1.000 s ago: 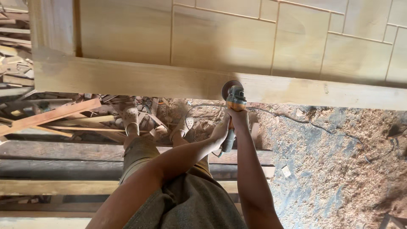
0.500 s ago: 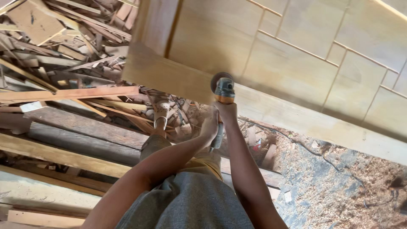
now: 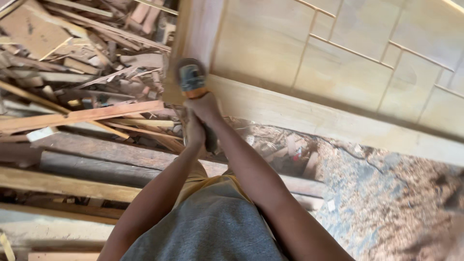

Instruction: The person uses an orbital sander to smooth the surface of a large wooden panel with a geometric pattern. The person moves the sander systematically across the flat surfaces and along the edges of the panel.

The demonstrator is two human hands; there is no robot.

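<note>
- Nearest, at the bottom middle of the frame, a grey shirt [image 3: 208,232] over a yellow garment, with both bare forearms reaching up and away.
- The left hand [image 3: 193,131] is wrapped round the dark rear body of the power sander [image 3: 192,79], fingers curled tight about it.
- The right hand [image 3: 207,107] sits just ahead, clenched over the front of the tool behind its orange collar; the fingertips are hidden, so how they lie underneath I cannot tell.
- The sander's head rests against the lower left corner of the wooden door [image 3: 290,72], upper middle of the frame, where the bottom rail meets the upright stile.
- The door's panels, running to the upper right, look pale and even; whether the rail has been fully worked I cannot tell. My guess is the tool is at one end of the rail.
- Lower right, the ground is thick with sawdust [image 3: 396,208].
- Farthest, upper left, a heap of scrap timber [image 3: 82,63] and long planks.
</note>
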